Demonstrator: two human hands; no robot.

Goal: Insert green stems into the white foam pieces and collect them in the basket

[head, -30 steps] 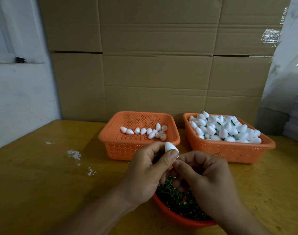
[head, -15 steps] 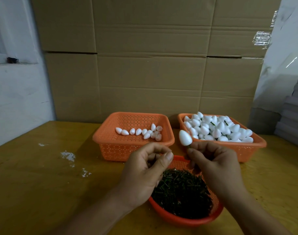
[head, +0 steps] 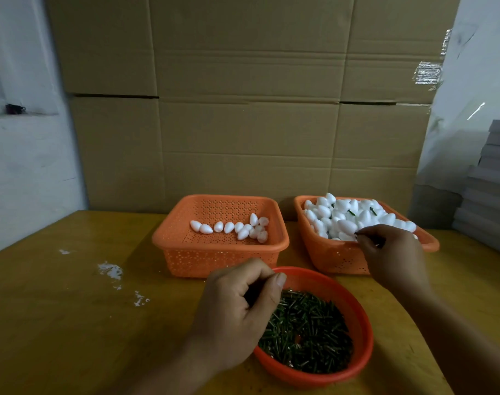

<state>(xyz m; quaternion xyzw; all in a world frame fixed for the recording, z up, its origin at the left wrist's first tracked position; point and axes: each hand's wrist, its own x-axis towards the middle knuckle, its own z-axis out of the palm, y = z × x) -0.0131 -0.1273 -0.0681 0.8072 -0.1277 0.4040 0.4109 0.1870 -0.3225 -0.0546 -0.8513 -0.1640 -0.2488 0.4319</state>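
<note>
Stem under foam piece [head: 347,226] hidden by right hand [head: 391,256].

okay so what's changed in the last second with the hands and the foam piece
The foam piece passed from the left hand to the right hand, which carried it right, over the fuller right basket, pinching its stem. The left hand dropped to the bowl of green stems, its grip empty. Both baskets and the bowl stayed put.
</note>
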